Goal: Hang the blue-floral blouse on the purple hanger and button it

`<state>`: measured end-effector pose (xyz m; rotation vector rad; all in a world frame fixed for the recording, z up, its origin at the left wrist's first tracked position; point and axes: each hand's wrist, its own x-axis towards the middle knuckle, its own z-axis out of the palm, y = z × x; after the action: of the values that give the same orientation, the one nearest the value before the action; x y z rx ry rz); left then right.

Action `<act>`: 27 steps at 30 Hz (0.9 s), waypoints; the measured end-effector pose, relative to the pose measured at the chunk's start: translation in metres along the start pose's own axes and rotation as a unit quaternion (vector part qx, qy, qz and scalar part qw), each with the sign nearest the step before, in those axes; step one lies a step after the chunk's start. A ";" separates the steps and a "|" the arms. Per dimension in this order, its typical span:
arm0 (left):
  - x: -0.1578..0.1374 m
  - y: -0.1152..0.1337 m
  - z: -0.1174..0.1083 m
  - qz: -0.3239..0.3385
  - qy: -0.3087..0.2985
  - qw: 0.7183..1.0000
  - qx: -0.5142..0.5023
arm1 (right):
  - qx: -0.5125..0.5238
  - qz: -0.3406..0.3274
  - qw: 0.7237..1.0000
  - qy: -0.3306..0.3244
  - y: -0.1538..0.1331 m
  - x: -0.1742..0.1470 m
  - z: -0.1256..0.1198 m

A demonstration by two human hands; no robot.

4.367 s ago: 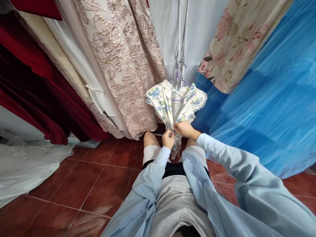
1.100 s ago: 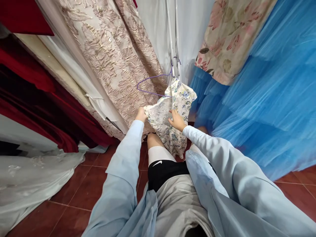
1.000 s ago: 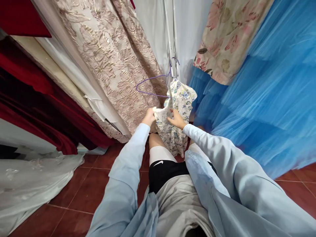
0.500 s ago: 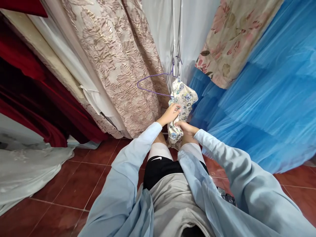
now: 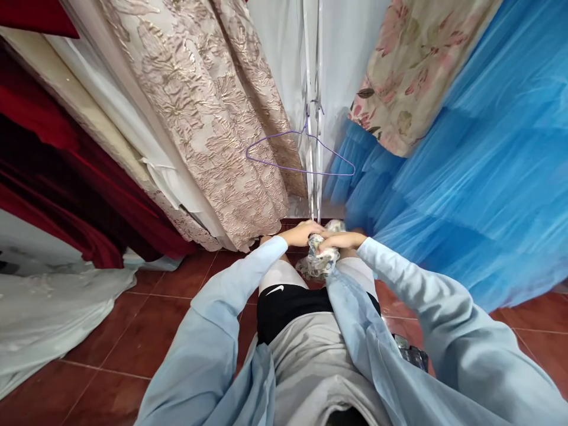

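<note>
Bunched up in front of my thighs is a white floral garment with a blue and green print. My left hand grips its upper left side, fingers closed and partly hidden by the cloth. From the right, my right hand is closed on the same crumpled garment, close against the left fingers. A bare purple wire hanger hangs above and beyond both hands, in front of white straps.
Pink-gold brocade fabric hangs at left, with dark red cloth farther left. On the right hang a pink floral cloth and blue tulle. A pale sheer fabric lies over red floor tiles.
The floral garment has come off the purple hanger and moved down toward my lap, gathered between both hands. The hanger now hangs bare.
</note>
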<state>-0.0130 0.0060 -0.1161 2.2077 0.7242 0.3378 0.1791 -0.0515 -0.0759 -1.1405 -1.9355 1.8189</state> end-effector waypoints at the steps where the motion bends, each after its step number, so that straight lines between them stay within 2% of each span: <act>1: 0.000 -0.001 0.004 -0.031 -0.019 0.998 -0.056 | -0.053 -0.016 0.998 -0.012 -0.012 -0.006 -0.007; 2: 0.000 -0.003 0.008 -0.057 -0.026 0.993 -0.103 | -0.106 -0.033 0.994 -0.017 -0.025 -0.012 -0.014; 4: -0.001 -0.005 0.012 -0.080 -0.002 0.985 -0.153 | -0.187 -0.059 0.981 0.007 -0.047 -0.025 -0.033; 7: -0.009 -0.005 0.008 -0.081 0.074 0.975 -0.193 | -0.211 -0.068 0.968 0.117 -0.067 -0.045 -0.068; 9: -0.016 -0.002 -0.001 -0.077 0.113 0.965 -0.226 | -0.182 -0.083 0.958 0.203 -0.071 -0.057 -0.094; 11: -0.023 0.001 -0.015 -0.078 0.123 0.960 -0.239 | -0.109 -0.114 0.946 0.282 -0.068 -0.065 -0.117; 13: -0.031 0.001 -0.032 -0.089 0.126 0.962 -0.226 | -0.035 -0.143 0.928 0.341 -0.062 -0.069 -0.137; 15: -0.039 0.000 -0.049 -0.100 0.143 0.961 -0.213 | -0.012 -0.148 0.913 0.379 -0.054 -0.069 -0.153; 18: -0.048 0.004 -0.069 -0.082 0.194 0.952 -0.221 | -0.045 -0.146 0.900 0.408 -0.042 -0.059 -0.171; 21: -0.052 0.021 -0.078 -0.051 0.237 0.945 -0.219 | -0.051 -0.190 0.884 0.423 -0.037 -0.039 -0.187; 24: -0.046 0.047 -0.078 -0.030 0.263 0.933 -0.243 | -0.009 -0.232 0.861 0.453 -0.041 -0.008 -0.200; 27: -0.038 0.065 -0.080 -0.039 0.288 0.908 -0.302 | 0.048 -0.234 0.838 0.490 -0.053 0.027 -0.204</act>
<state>-0.0542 -0.0040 -0.0147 1.4784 0.8652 1.0504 0.2757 0.1201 0.0032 -1.0970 -1.2933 0.7763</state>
